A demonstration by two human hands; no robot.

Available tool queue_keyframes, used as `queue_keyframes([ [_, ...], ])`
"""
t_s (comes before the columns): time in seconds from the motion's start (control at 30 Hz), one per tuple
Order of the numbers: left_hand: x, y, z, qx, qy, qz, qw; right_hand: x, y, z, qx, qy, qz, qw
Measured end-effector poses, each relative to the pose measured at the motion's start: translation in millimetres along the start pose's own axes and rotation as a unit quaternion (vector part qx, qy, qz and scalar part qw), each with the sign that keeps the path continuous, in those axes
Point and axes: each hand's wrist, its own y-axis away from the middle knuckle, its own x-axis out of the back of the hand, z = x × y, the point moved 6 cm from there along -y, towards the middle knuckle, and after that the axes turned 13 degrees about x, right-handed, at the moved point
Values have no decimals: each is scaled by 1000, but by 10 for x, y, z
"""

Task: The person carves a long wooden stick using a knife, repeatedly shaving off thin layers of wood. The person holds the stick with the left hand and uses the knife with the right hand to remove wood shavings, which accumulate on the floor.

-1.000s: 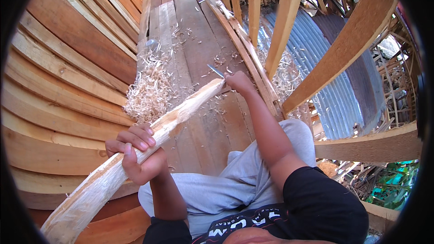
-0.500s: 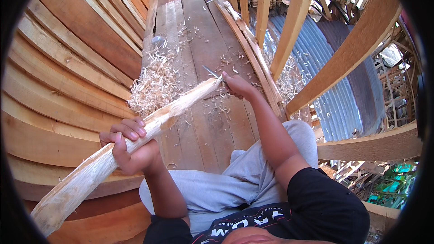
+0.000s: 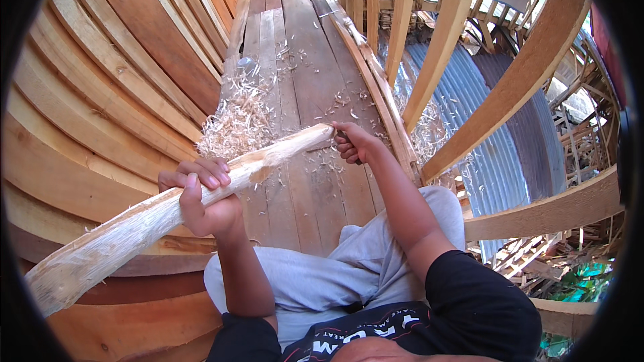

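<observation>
A long, pale, roughly shaped wooden pole [image 3: 121, 248] slants from the lower left up to the middle, its thick end near my left side and its narrow end farther off. My left hand [image 3: 208, 198] is closed round its middle, fingers over the top and thumb on the near side. At the narrow tip, my right hand [image 3: 354, 142] grips a knife [image 3: 342, 136]; bits of its dark handle show, while the blade is hidden from sight. The right fingers sit right beside the tip.
Curled wood shavings [image 3: 238, 124] are heaped on the plank floor [image 3: 312, 60], near a small round grey object [image 3: 246, 65]. Curved boards [image 3: 100, 141] form a wall at left. Upright wooden ribs [image 3: 443, 40] stand at right, with corrugated metal sheets [image 3: 463, 114] beyond them.
The knife blade, visible past the pole's tip before, is now out of sight. My right hand has turned and lowered slightly. My left hand and the pole's thick end have risen in the picture.
</observation>
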Motion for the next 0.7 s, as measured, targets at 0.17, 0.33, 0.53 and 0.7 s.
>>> queue_keyframes([
  [0.17,-34,-3,8,8,6,-19,1000,85,3,63,-30,-129,-28,991],
  [0.33,-97,62,16,13,16,-18,1000,332,-2,82,38,16,131,990],
  [0.53,-251,190,-4,22,-9,-31,999,377,93,15,152,100,231,956],
  [0.7,-353,295,7,6,-16,-43,999,383,147,-55,212,261,341,878],
])
